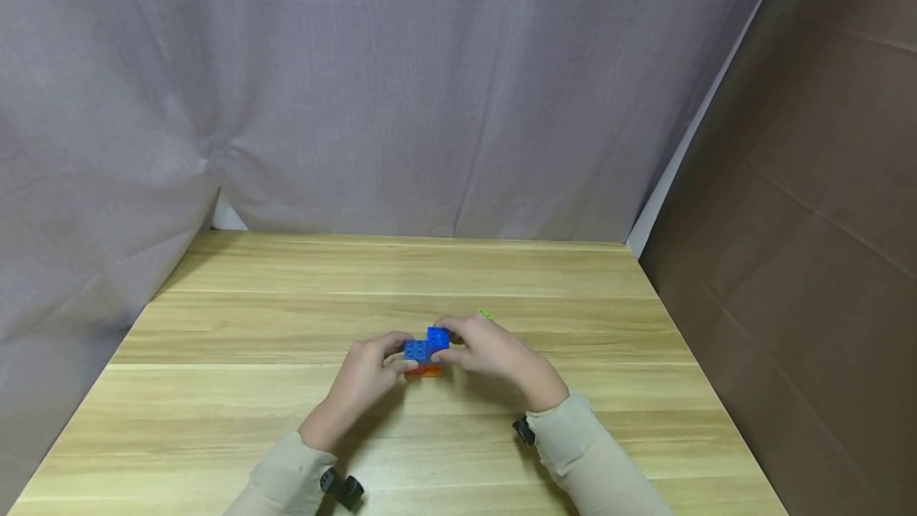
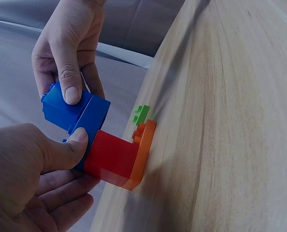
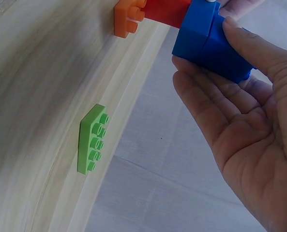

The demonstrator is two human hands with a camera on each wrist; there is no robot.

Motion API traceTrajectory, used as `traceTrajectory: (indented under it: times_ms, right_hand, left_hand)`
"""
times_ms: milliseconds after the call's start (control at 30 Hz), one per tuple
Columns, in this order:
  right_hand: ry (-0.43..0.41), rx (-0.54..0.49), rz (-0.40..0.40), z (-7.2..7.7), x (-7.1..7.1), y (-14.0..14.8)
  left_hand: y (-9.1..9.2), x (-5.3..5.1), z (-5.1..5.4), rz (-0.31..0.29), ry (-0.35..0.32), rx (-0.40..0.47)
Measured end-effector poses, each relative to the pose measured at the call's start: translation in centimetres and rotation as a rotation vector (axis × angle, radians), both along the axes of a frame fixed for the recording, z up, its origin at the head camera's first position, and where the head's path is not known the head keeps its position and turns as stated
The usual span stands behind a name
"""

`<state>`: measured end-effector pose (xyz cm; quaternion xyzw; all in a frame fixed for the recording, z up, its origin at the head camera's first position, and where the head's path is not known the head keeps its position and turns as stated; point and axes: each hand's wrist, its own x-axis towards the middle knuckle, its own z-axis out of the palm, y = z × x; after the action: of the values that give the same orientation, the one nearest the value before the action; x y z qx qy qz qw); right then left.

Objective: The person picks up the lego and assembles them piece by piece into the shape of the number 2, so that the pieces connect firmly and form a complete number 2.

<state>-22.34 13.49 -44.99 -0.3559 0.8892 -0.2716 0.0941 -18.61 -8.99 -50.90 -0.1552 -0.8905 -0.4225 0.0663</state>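
Note:
A small brick stack stands on the wooden table, with an orange base at the bottom. On it sits a red brick, and above that a blue brick reaches out sideways past the red. My left hand grips this blue brick, its thumb on the near side. A second blue brick rests against the top of the first at its right end. My right hand pinches that upper brick between thumb and fingers. In the right wrist view the two blue bricks touch along a thin seam.
A light green studded brick lies on the table just beyond my right hand, mostly hidden in the head view. The wooden table ends at a grey cloth behind, with a brown cloth on the right.

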Motion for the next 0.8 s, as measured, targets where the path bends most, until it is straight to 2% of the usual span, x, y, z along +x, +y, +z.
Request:
traceTrajectory:
  times_ms: [500, 800]
  right_hand:
    - [0.005, 0.009, 0.0, 0.38, 0.04, -0.12]
    - [0.001, 0.024, -0.006, 0.26, 0.04, -0.18]
  left_hand:
    - [-0.06, -0.06, -0.04, -0.005, 0.022, -0.003]
    - [-0.04, 0.0, -0.15, -0.001, 0.011, 0.0]
